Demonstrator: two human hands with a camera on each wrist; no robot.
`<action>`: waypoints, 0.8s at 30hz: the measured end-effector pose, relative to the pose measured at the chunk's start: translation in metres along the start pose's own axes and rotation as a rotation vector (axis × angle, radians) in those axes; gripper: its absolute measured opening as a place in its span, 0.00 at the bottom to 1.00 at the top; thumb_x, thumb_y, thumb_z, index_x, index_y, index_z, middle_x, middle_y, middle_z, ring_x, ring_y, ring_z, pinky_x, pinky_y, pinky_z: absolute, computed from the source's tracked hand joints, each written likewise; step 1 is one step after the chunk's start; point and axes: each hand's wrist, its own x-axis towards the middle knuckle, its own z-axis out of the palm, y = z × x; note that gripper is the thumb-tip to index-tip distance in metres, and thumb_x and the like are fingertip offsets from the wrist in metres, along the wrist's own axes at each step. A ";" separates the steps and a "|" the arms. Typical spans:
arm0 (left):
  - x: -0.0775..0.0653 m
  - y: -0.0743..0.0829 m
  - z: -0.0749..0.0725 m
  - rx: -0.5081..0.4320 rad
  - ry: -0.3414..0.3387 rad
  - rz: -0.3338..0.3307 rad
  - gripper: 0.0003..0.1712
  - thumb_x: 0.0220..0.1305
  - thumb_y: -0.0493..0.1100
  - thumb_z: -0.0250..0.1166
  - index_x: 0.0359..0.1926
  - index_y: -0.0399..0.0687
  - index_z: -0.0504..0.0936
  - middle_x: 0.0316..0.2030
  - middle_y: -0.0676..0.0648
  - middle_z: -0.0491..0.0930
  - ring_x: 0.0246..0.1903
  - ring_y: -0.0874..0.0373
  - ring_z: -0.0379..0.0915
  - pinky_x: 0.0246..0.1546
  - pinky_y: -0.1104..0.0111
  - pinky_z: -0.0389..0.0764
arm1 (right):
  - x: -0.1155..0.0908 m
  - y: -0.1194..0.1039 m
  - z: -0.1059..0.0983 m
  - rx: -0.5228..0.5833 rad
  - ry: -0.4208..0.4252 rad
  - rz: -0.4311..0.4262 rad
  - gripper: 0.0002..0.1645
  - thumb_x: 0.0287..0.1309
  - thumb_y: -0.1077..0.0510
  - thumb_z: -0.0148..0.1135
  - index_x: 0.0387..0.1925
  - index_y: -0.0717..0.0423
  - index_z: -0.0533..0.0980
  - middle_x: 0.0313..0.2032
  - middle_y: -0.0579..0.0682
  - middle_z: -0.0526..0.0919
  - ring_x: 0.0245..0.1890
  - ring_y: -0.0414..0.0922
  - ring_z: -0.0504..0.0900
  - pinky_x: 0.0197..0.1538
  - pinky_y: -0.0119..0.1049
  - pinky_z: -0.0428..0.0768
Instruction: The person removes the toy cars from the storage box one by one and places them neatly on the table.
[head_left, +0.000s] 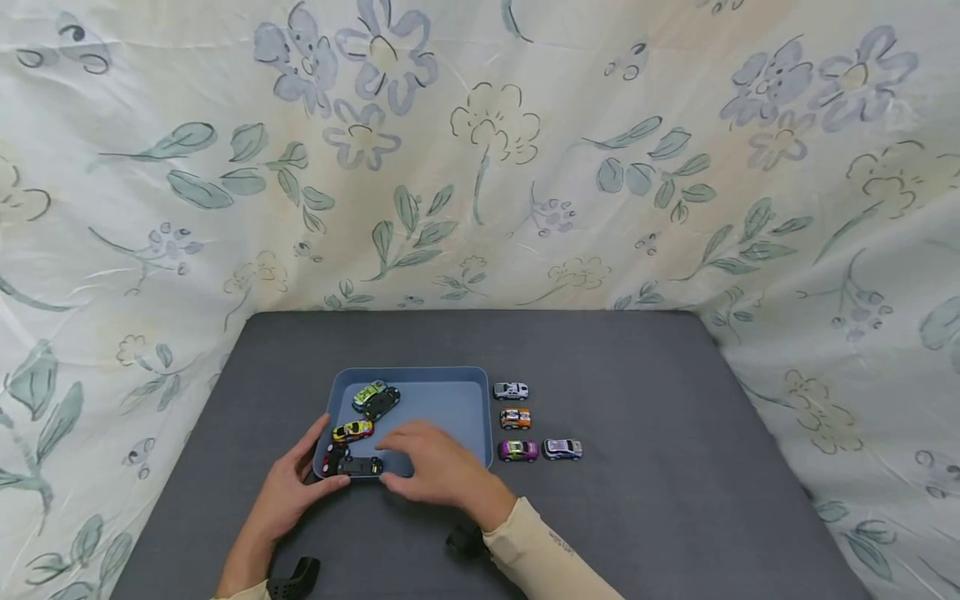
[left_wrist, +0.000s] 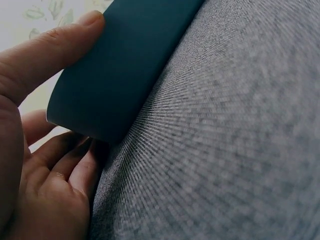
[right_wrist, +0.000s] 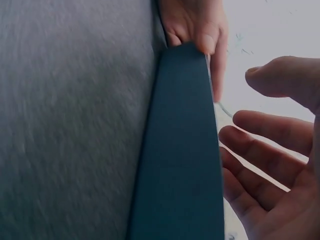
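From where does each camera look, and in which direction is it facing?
Head: on the person's head, facing forward and down at the tray, toy cars, table and flowered cloth; left hand, right hand and sleeves show.
Left wrist: on that wrist, facing the tray's outer wall and table; left hand shows.
Right wrist: on that wrist, facing along the tray's near wall; right hand close, left hand beyond.
Shared: both wrist views show the tray's wall and left hand.

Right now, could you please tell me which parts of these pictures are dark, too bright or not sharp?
Head view: fairly even light, but fine markings on the toy cars are unreadable; left wrist view: tray wall dark, grey surface blurring toward the right edge; right wrist view: patterned backdrop washed out nearly white, grey surface blurred.
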 end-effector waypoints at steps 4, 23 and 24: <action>0.001 -0.001 -0.001 -0.011 0.001 0.006 0.61 0.62 0.49 0.84 0.88 0.53 0.57 0.83 0.33 0.55 0.80 0.33 0.54 0.58 0.91 0.59 | 0.007 -0.006 0.007 -0.019 -0.039 -0.014 0.25 0.72 0.46 0.71 0.65 0.50 0.85 0.60 0.42 0.86 0.63 0.38 0.79 0.69 0.32 0.74; 0.001 0.000 -0.001 -0.002 -0.006 -0.029 0.63 0.61 0.51 0.84 0.88 0.54 0.57 0.83 0.34 0.55 0.81 0.34 0.52 0.57 0.92 0.56 | 0.017 -0.005 0.026 -0.063 -0.076 -0.042 0.24 0.70 0.45 0.74 0.62 0.49 0.86 0.59 0.40 0.86 0.61 0.36 0.80 0.68 0.28 0.73; 0.001 0.000 -0.001 -0.006 -0.006 -0.026 0.63 0.61 0.51 0.84 0.88 0.54 0.57 0.83 0.34 0.55 0.81 0.34 0.52 0.57 0.92 0.57 | 0.018 -0.005 0.027 -0.067 -0.078 -0.041 0.24 0.70 0.44 0.74 0.62 0.49 0.86 0.59 0.40 0.86 0.61 0.37 0.80 0.68 0.28 0.73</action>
